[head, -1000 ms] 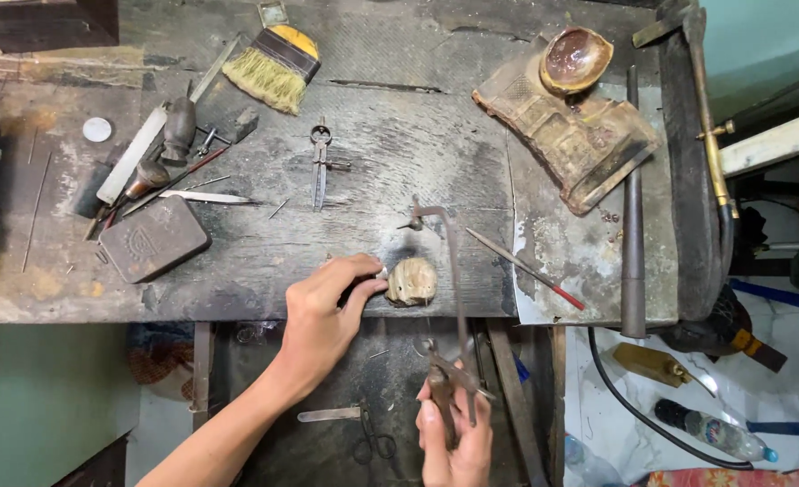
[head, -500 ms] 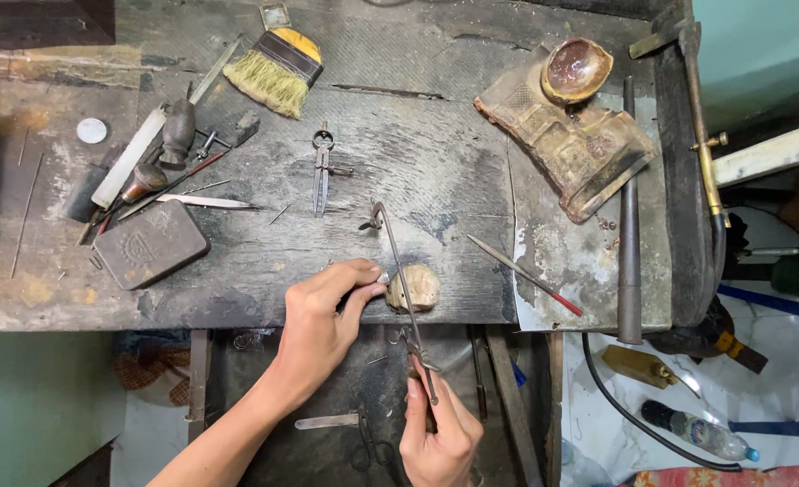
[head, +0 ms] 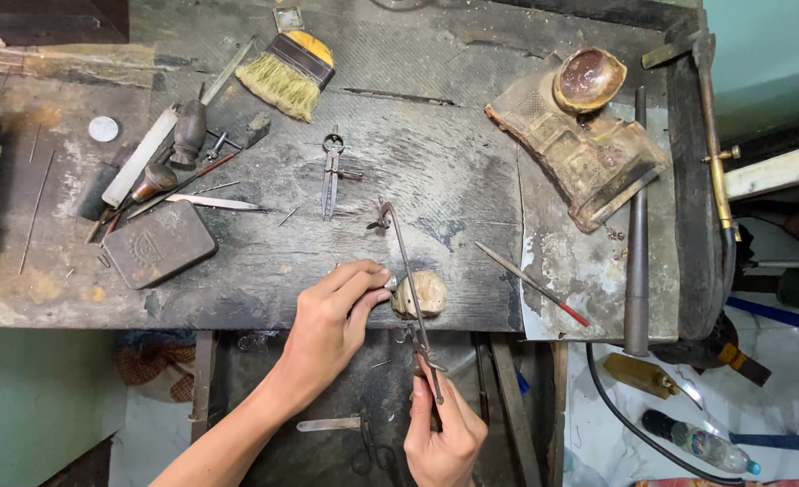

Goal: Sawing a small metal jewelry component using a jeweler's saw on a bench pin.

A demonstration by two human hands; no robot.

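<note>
A thin metal-framed saw (head: 408, 280) is gripped at its handle by the right hand (head: 444, 433), below the desk's near edge. The left hand's (head: 332, 320) fingers are pinched narrow beside the pale rounded wooden peg (head: 420, 294) at that edge. The fine blade could snap if twisted. Since earlier, the frame has swung leftward, upright.

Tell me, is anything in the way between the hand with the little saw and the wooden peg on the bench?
Nothing visible is. The right hand holds the saw frame, which reaches straight up beside the wooden peg. The left hand pinches at the peg's other side.
</note>
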